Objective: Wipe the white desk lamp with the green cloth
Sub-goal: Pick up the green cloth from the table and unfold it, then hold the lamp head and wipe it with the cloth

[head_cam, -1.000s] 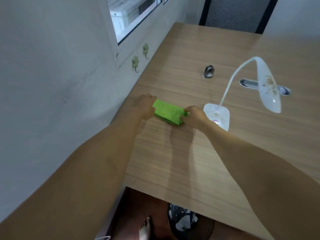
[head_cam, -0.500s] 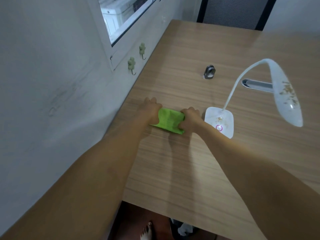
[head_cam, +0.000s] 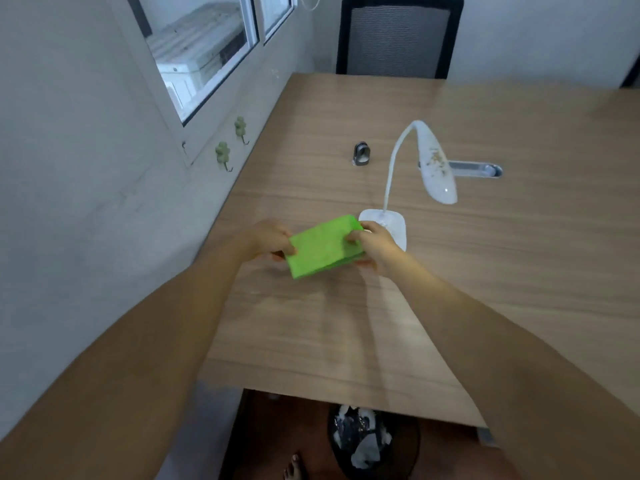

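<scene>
A folded green cloth (head_cam: 320, 247) is held flat just above the wooden desk (head_cam: 485, 271), tilted up toward me. My left hand (head_cam: 268, 239) grips its left edge and my right hand (head_cam: 375, 244) grips its right edge. Right behind the right hand stands the white desk lamp (head_cam: 437, 168), its flat base (head_cam: 393, 223) on the desk and its bent neck carrying a long head speckled with brown crumbs. The right hand hides the front corner of the base.
A small metal object (head_cam: 361, 154) lies beyond the lamp, and a metal cable slot (head_cam: 476, 169) sits in the desk behind the lamp head. The wall with two green hooks (head_cam: 222, 154) runs along the left. A chair (head_cam: 398, 38) stands at the far end; a bin (head_cam: 363, 441) sits below the near edge.
Both hands have raised the cloth off the desk and spread it wider, its flat face now turned up. The view has pulled back, showing the chair.
</scene>
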